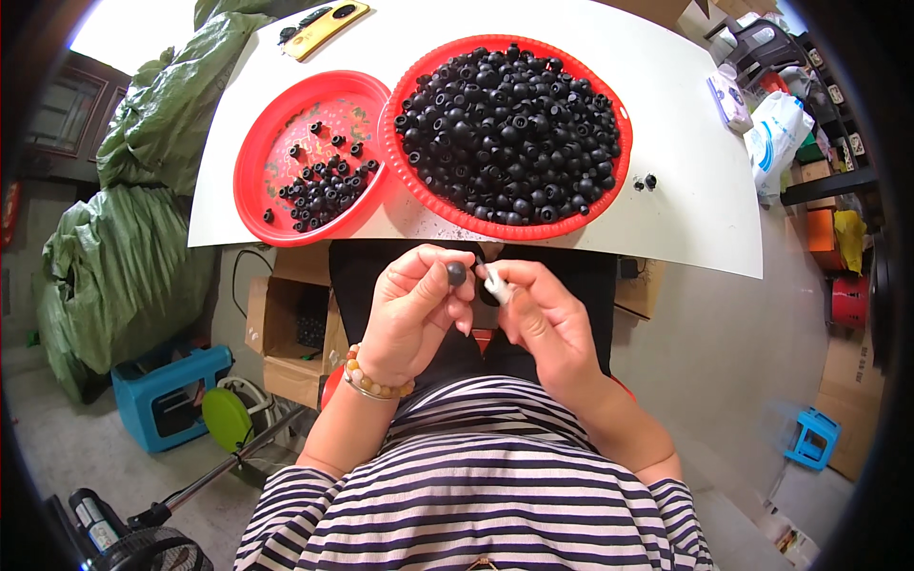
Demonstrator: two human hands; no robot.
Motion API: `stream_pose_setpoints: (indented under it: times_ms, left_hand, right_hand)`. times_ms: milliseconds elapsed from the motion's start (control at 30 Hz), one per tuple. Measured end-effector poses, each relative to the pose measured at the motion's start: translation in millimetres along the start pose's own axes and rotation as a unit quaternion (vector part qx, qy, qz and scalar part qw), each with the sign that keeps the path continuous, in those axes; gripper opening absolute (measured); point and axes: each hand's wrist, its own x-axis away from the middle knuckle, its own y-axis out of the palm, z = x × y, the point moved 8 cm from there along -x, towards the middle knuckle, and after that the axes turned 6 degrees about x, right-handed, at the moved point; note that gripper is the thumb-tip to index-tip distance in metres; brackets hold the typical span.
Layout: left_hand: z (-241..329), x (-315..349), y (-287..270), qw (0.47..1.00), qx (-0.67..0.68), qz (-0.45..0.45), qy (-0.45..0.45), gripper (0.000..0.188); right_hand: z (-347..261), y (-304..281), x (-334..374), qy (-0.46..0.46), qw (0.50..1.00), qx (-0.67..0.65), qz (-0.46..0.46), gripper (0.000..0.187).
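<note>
My left hand (405, 303) pinches a small round black piece (457, 274) between thumb and fingers, just off the table's front edge. In my right hand (554, 333) is a small tool with a white wrapped handle (496, 285). Its thin tip points at the black piece; whether the two touch, I cannot tell. Beyond my hands stands a large red basin (514, 231), heaped with similar black pieces (509, 128). To its left, a shallower red tray (267, 152) holds a smaller scatter of black cup-shaped pieces (328, 195).
Loose black pieces (650, 181) lie right of the basin on the white table (695, 214). A yellow phone (326, 30) rests at the far left. Below the table are an open cardboard box (290, 371) and a blue stool (167, 395). Green sacks (133, 276) stand at left.
</note>
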Motion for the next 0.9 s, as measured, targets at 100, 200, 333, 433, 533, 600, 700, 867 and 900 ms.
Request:
stream_pose_setpoints:
  times_ms: [100, 200, 333, 433, 533, 600, 700, 867, 900]
  left_hand:
    - [-4.8, 0.0, -0.8, 0.999, 0.046, 0.008, -0.02, 0.02]
    - [-8.8, 0.4, 3.5, 0.998, 0.051, -0.013, -0.047, 0.02]
    - [-13.7, 3.6, 9.8, 0.994, 0.052, -0.038, -0.089, 0.02]
    - [-19.0, 6.0, 10.9, 0.986, 0.083, -0.091, -0.113, 0.022]
    - [-18.6, 6.0, 7.0, 0.991, 0.084, -0.052, -0.095, 0.022]
    - [-16.6, 5.5, 8.9, 0.994, 0.048, -0.047, -0.085, 0.021]
    - [-19.0, 6.9, 3.2, 0.993, 0.046, -0.064, -0.089, 0.02]
    - [-20.5, 6.4, 3.1, 0.994, 0.044, -0.044, -0.091, 0.027]
    - [-19.5, 5.5, 5.2, 0.993, 0.051, -0.056, -0.091, 0.027]
  right_hand:
    - [2.4, -8.6, -2.2, 0.031, 0.997, -0.07, -0.002, 0.026]
    - [-7.5, -6.8, -8.1, -0.033, 0.999, -0.034, 0.02, 0.028]
    - [-6.3, -2.0, -12.9, -0.013, 0.999, -0.04, 0.016, 0.026]
    - [-8.2, 4.8, -16.0, 0.026, 0.997, -0.076, -0.01, 0.024]
    - [-2.6, 5.4, -17.6, 0.027, 0.996, -0.088, -0.004, 0.021]
    - [-0.2, 2.3, -18.1, 0.025, 0.997, -0.069, 0.015, 0.017]
    - [1.8, 0.7, -17.8, 0.023, 0.997, -0.075, 0.023, 0.014]
    - [4.4, -1.0, -18.2, 0.02, 0.997, -0.07, 0.027, 0.016]
    - [1.9, -2.0, -17.8, 0.019, 0.997, -0.065, 0.029, 0.018]
